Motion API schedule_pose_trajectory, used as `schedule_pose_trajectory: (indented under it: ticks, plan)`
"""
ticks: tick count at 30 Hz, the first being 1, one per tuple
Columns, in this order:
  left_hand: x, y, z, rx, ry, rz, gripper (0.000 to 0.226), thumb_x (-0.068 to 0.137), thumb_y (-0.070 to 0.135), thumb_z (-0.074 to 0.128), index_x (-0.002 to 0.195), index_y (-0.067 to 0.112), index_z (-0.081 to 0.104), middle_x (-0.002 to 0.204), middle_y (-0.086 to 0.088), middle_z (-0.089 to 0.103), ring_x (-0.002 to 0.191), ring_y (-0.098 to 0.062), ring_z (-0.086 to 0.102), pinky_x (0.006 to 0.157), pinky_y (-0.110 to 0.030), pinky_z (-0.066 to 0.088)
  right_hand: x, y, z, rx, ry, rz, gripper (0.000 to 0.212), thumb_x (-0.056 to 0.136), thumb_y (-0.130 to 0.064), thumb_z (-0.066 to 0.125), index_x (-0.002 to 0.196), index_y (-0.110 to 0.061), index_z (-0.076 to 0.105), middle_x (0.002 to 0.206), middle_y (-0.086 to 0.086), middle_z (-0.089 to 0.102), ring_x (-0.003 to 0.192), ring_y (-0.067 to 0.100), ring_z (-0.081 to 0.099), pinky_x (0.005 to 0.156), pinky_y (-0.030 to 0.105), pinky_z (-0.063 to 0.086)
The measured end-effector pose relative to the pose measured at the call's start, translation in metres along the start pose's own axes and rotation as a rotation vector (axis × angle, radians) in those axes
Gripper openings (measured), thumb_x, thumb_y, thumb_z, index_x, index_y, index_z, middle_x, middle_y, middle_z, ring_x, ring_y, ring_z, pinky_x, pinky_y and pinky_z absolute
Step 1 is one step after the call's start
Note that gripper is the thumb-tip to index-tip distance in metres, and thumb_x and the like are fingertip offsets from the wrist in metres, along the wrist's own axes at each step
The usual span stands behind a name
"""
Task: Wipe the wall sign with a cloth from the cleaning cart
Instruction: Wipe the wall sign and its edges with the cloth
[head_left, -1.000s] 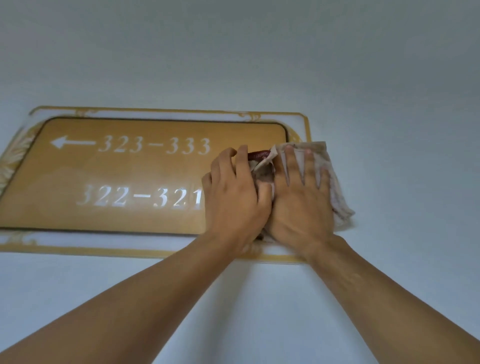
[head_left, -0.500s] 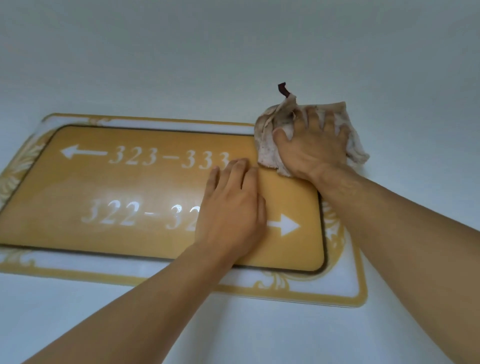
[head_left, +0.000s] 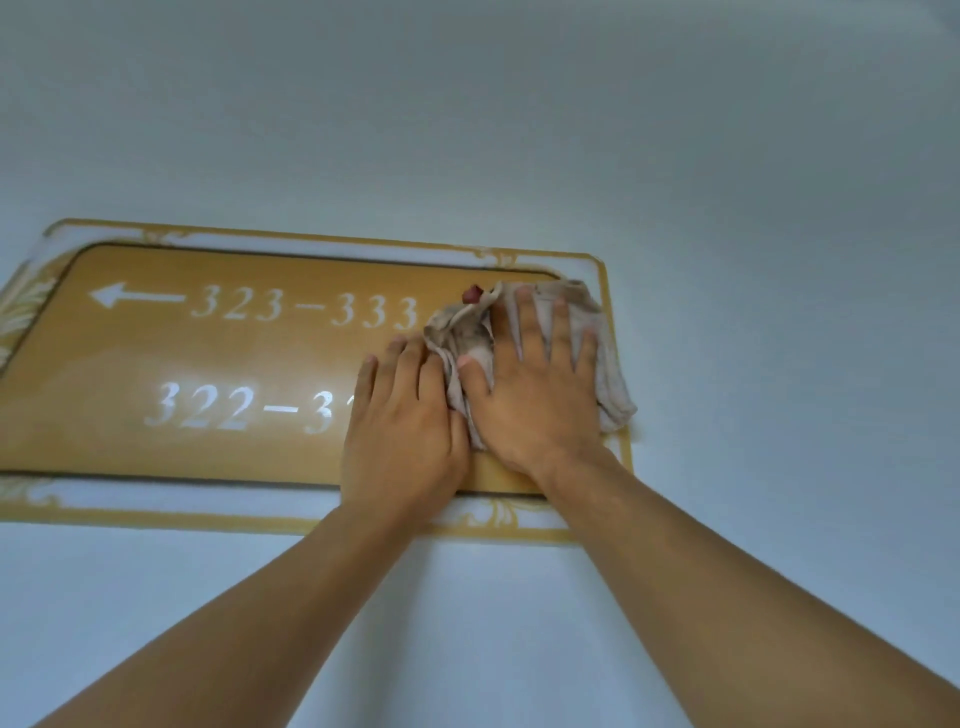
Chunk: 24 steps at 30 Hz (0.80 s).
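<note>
My right hand, fingers spread flat, presses one cloth on the sign's right end; my left hand lies flat, empty, hiding digits.

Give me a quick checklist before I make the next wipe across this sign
1. Cloth under the right hand, palm flat, fingers spread: ok.
2. Cloth on the sign: ok, at its right end, one corner hanging past the border.
3. Left hand flat on the sign beside the cloth, steadying: ok.
4. Path leftward: not ok, the left hand blocks the lower row of numbers.
5. Cloth clean enough: not ok, it looks stained.
6. Sign firmly fixed to the wall: cannot tell.
</note>
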<state>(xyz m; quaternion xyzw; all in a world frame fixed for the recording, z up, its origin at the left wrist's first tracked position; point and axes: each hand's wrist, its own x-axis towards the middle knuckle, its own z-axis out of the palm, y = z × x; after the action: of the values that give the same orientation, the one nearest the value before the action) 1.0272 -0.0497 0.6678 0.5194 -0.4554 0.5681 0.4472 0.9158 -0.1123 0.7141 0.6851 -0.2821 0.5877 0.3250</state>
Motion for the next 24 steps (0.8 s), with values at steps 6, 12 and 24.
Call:
schedule_pose_trajectory:
  ticks: [6, 12, 24]
  plan:
    - [-0.069, -0.032, -0.020, 0.094, -0.125, 0.155, 0.055, 0.095, 0.028, 0.037, 0.141, -0.001, 0.051, 0.148, -0.020, 0.050, 0.145, -0.035, 0.037, 0.116, -0.054, 0.033, -0.069, -0.018, 0.006, -0.048, 0.004, -0.041, 0.072, 0.098, -0.059, 0.019, 0.159, -0.023, 0.009, 0.168, 0.003, -0.005, 0.152, 0.030, -0.016, 0.120, 0.058, -0.003]
    - [-0.099, -0.055, -0.043, 0.088, -0.203, 0.220, 0.046, 0.089, 0.023, 0.040, 0.126, 0.005, 0.062, 0.143, -0.015, 0.054, 0.139, -0.035, 0.045, 0.112, -0.052, 0.036, -0.105, -0.032, 0.007, -0.054, -0.045, -0.053, 0.076, 0.098, -0.062, 0.023, 0.159, -0.019, 0.010, 0.168, 0.004, 0.000, 0.153, 0.031, -0.009, 0.120, 0.060, 0.008]
    - [-0.028, -0.054, -0.036, 0.063, -0.002, 0.036, 0.039, 0.083, 0.027, 0.039, 0.109, 0.006, 0.060, 0.120, -0.013, 0.056, 0.116, -0.035, 0.051, 0.102, -0.047, 0.038, -0.058, -0.020, 0.014, -0.024, 0.011, -0.169, 0.079, 0.093, -0.069, 0.025, 0.159, -0.029, 0.009, 0.168, -0.003, 0.001, 0.153, 0.027, -0.009, 0.120, 0.060, 0.002]
